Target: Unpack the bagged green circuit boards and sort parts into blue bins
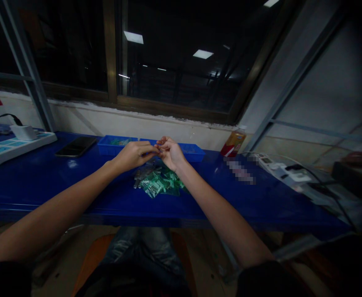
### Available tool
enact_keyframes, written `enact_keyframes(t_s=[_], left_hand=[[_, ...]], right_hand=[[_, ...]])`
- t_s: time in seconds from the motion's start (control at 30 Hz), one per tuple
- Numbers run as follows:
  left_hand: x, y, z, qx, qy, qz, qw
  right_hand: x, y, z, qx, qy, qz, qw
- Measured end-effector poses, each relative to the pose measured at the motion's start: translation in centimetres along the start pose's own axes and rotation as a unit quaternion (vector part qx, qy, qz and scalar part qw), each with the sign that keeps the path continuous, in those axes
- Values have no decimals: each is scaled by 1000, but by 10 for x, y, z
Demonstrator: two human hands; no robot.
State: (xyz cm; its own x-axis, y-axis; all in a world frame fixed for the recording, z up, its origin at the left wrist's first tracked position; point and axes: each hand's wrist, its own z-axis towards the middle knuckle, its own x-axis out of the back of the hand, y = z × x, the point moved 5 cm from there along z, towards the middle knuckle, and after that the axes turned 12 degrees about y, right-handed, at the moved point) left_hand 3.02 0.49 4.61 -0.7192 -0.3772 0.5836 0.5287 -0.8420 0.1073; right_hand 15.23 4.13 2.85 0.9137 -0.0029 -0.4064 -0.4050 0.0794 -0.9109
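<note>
My left hand (137, 153) and my right hand (169, 151) meet above the table, fingertips pinched together. Whatever lies between the fingers is too small and dim to make out. Below them lies a pile of small clear-and-green plastic bags (156, 185), with what look like small pieces inside. Just behind my left hand stands a blue tray (105, 149) holding small greenish and clear items. Another blue tray (196, 156) is partly hidden behind my right hand.
On the blue table (75, 185) lie a dark phone (76, 147) and, farther left, a white power strip (20, 147). A drink bottle (234, 142) stands back right. Cables and white items (295, 175) crowd the right end. A window rises behind.
</note>
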Motion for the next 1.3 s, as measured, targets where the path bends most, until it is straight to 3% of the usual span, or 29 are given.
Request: enact_keyframes(t_s=[0.33, 0.47, 0.57, 0.67, 0.73, 0.8, 0.9, 0.97, 1.03, 1.1, 1.17, 1.23, 1.3], left_hand=[[0, -2, -1, 5, 1, 23, 1000], [8, -13, -1, 56, 72, 88, 992], [16, -18, -2, 73, 130, 122, 981], [13, -16, -2, 53, 127, 107, 985], [8, -13, -2, 42, 106, 79, 990], [1, -11, 0, 43, 75, 39, 995], [-7, -17, 0, 114, 30, -29, 993], [-11, -31, -3, 247, 9, -101, 964], [-17, -46, -12, 407, -5, -189, 894], [-21, -55, -21, 516, -1, -264, 815], [-21, -59, -23, 549, 17, -300, 780], [-19, -61, -21, 538, 28, -308, 784], [-14, -65, -19, 517, 34, -282, 807]], right_hand=[[-3, -3, 0, 49, -19, -57, 997], [3, 2, 5, 54, 34, -125, 990], [2, 14, 3, -26, 1, -190, 982], [-7, 23, -4, -103, -78, -164, 978], [-8, 21, -3, -66, -79, -152, 983], [-4, 16, 3, 22, -40, -178, 983], [5, 7, 10, 190, 36, -277, 941], [5, 1, 9, 302, 55, -350, 885], [1, -2, 4, 377, 40, -410, 829], [-6, -2, -2, 414, 5, -450, 791], [-13, -3, -9, 437, -27, -467, 768], [-19, -4, -16, 465, -48, -472, 748], [-20, -5, -19, 487, -47, -478, 730]])
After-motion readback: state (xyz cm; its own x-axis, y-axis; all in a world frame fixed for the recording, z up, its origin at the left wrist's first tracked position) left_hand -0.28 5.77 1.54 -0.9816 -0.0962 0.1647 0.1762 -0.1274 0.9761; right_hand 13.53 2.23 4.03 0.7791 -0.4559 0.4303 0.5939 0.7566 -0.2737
